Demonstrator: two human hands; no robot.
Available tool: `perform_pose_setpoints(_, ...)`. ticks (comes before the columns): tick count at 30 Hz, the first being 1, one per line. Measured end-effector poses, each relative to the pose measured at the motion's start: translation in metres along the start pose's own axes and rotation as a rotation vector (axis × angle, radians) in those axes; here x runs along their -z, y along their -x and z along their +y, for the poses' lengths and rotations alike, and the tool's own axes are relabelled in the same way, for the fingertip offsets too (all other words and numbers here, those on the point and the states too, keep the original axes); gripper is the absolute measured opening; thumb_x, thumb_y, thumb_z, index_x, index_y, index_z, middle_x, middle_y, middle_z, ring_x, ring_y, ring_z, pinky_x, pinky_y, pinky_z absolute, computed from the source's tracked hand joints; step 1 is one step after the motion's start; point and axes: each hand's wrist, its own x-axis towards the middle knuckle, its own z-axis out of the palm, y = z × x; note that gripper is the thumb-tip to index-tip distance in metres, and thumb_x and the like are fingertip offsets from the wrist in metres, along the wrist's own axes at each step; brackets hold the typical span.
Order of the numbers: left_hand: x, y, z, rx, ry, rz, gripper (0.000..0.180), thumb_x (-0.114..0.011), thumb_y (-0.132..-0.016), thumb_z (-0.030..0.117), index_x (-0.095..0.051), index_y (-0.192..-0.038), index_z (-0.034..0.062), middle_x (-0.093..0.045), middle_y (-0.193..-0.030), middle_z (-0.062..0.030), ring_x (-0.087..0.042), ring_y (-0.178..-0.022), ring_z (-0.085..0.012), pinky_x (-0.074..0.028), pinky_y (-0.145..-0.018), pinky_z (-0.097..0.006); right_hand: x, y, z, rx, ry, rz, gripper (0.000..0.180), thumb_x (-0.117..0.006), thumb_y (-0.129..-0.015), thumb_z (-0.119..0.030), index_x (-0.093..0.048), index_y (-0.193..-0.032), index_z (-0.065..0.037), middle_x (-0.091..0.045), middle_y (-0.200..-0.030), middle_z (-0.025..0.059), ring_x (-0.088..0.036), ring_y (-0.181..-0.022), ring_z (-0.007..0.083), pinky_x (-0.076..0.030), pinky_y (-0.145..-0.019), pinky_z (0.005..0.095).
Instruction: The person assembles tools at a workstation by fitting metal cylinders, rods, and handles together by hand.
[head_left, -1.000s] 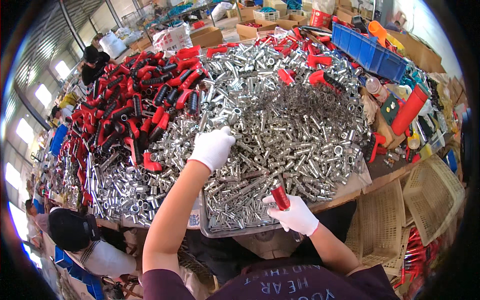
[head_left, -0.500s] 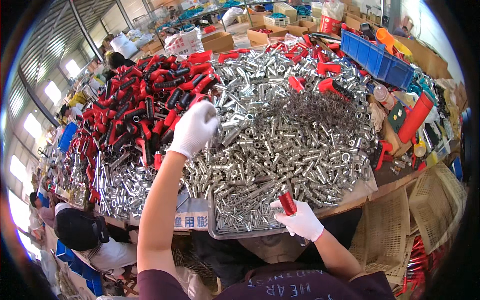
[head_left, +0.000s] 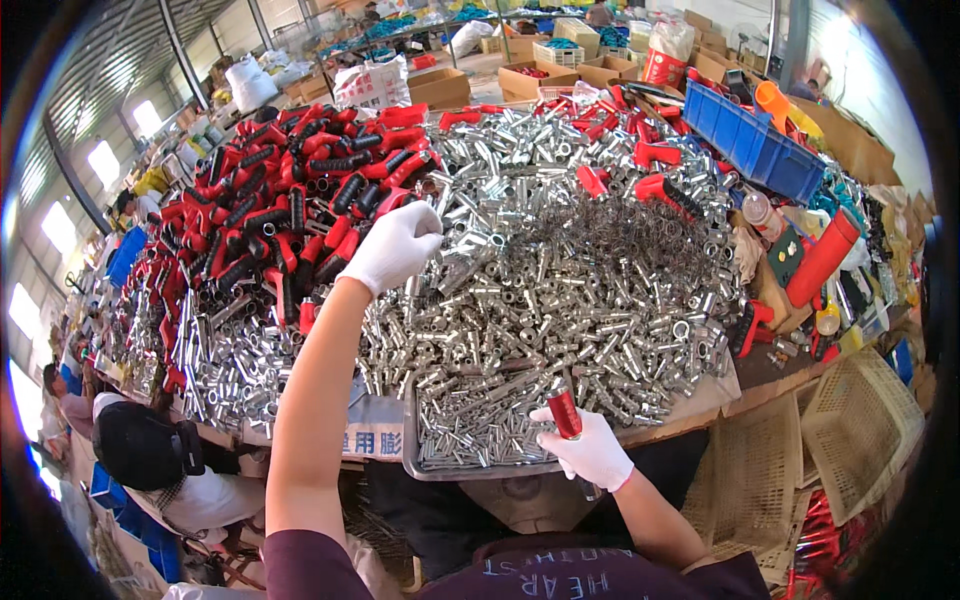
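Note:
My left hand, in a white glove, is over the heap with its fingers curled down and together. It is between the red-and-black handles and the loose silver metal sleeves. What its fingertips hold, if anything, is hidden. My right hand, also gloved, is closed around a red cylinder with a metal tip, held upright. A short dark end sticks out below that fist. Beside it, a grey tray of small metal pins and tubes rests at the table's near edge.
Dark wire springs lie on the metal parts. A blue crate and a large red cylinder are at the right. Beige plastic baskets stand below the table's right edge. Another person in a dark cap sits at the left.
The view has shifted slightly. My left hand has turned a little, its fingers now bent toward the right. My right hand keeps the red cylinder beside the tray.

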Motion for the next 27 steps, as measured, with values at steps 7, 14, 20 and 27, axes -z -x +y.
perform_pose_setpoints(7,-0.007,0.011,-0.005,0.095,0.244,0.082,0.015,-0.061,-0.086,0.011,-0.063,-0.096,0.0006,-0.070,-0.088,-0.0183,-0.070,-0.085,-0.0317,-0.053,-0.079,-0.039,0.005,0.000,-0.001,-0.005,0.032,-0.015,0.031,-0.069,-0.091,-0.013,-0.066,-0.121,-0.006,-0.058,-0.065,-0.0015,-0.052,-0.048,0.0067,-0.042,-0.046,0.0258)
perform_pose_setpoints(14,0.000,0.014,-0.027,0.141,0.275,0.152,0.024,-0.061,-0.087,0.009,-0.064,-0.107,-0.0035,-0.070,-0.094,-0.0076,-0.068,-0.084,-0.0151,-0.055,-0.079,-0.030,-0.001,-0.003,-0.003,0.013,0.014,-0.022,0.032,-0.070,-0.091,-0.013,-0.066,-0.122,-0.008,-0.060,-0.066,-0.0016,-0.052,-0.047,0.0063,-0.042,-0.046,0.0253)
perform_pose_setpoints(20,0.001,0.057,0.062,-0.303,0.373,-0.089,0.016,-0.064,-0.087,0.008,-0.070,-0.101,0.0045,-0.071,-0.087,-0.0111,-0.071,-0.087,-0.0215,-0.055,-0.080,-0.035,0.002,-0.005,0.002,0.003,0.053,-0.009,0.032,-0.070,-0.091,-0.013,-0.066,-0.122,-0.008,-0.061,-0.069,-0.0009,-0.050,-0.045,0.0057,-0.041,-0.045,0.0253)
perform_pose_setpoints(27,-0.046,0.097,0.097,-0.320,0.441,-0.555,0.015,-0.064,-0.092,0.015,-0.069,-0.103,0.0059,-0.071,-0.093,-0.0142,-0.071,-0.086,-0.0307,-0.055,-0.079,-0.037,0.001,-0.002,0.014,0.095,0.234,0.000,0.035,-0.072,-0.088,-0.021,-0.068,-0.120,-0.005,-0.070,-0.086,0.0076,-0.065,-0.080,0.0115,-0.052,-0.080,0.0298)
